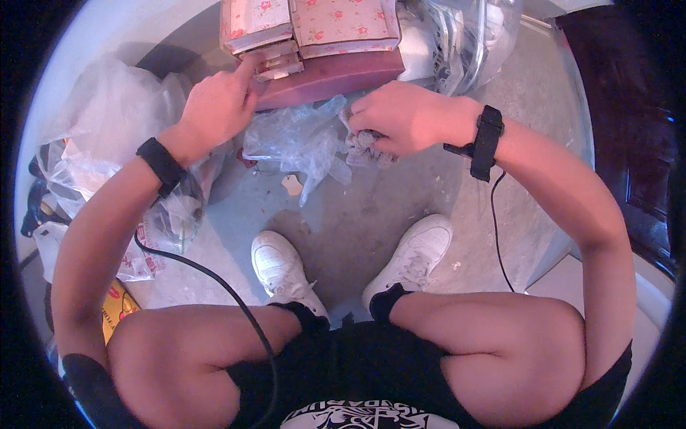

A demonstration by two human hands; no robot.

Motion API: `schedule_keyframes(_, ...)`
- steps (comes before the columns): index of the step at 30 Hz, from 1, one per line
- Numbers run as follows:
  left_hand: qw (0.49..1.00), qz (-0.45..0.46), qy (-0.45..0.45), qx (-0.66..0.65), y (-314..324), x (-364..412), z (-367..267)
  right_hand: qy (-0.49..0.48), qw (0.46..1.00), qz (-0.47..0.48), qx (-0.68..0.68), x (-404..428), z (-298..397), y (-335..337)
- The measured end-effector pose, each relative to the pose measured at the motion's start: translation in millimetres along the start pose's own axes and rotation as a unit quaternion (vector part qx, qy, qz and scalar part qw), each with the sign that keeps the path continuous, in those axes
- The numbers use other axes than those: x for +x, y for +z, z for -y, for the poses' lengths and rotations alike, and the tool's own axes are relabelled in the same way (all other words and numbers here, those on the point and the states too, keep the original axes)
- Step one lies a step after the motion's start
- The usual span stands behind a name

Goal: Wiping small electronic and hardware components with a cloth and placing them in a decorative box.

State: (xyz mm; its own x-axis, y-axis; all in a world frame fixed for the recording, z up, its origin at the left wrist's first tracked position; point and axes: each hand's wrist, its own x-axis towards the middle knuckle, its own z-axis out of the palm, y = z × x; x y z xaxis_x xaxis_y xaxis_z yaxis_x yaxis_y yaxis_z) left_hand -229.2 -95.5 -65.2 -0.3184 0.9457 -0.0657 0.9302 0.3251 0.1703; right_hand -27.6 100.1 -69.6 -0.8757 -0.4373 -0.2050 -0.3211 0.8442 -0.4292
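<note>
My left hand reaches to the front left of a pink floral box, its index finger at a small open drawer with things inside. Whether it pinches anything there I cannot tell. Under the floral box lies a darker pink base or box. My right hand is closed on a bumpy grey-brown thing, perhaps fuzzy fabric, just in front of the base's right part. A crumpled clear plastic bag lies between my hands on the floor and touches that bumpy thing.
Full clear plastic bags stand at the left, and another at the back right. A small pale tag lies on the concrete floor before my white shoes. A dark panelled door is at the right. Cables run from both wristbands.
</note>
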Motion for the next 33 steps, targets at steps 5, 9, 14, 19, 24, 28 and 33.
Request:
schedule_keyframes(5,0.998,0.014,0.016,-0.052,6.6,-2.8,-5.9,0.018,0.999,0.037,-0.006,2.5,0.2,-4.1)
schedule_keyframes(9,0.999,0.016,0.011,-0.041,15.8,6.3,6.9,0.011,1.0,0.014,-0.019,5.3,-2.1,-5.9)
schedule_keyframes(14,1.0,0.014,-0.005,-0.022,14.8,14.1,6.3,0.031,0.999,-0.039,-0.021,10.3,0.0,-3.3)
schedule_keyframes(19,0.998,-0.034,0.016,-0.046,20.3,11.4,10.2,0.077,0.987,-0.129,0.055,10.8,10.6,-2.1)
schedule_keyframes(24,0.993,-0.05,0.053,-0.09,24.8,1.9,7.6,0.092,0.983,-0.147,0.062,11.7,14.5,-5.5)
schedule_keyframes(28,0.995,0.007,0.049,-0.091,29.0,-13.2,-6.7,0.128,0.973,-0.189,0.029,14.7,11.8,-3.6)
schedule_keyframes(33,0.987,0.024,0.075,-0.14,25.7,-32.1,-22.1,0.114,0.949,-0.293,0.027,25.2,12.4,-19.7)
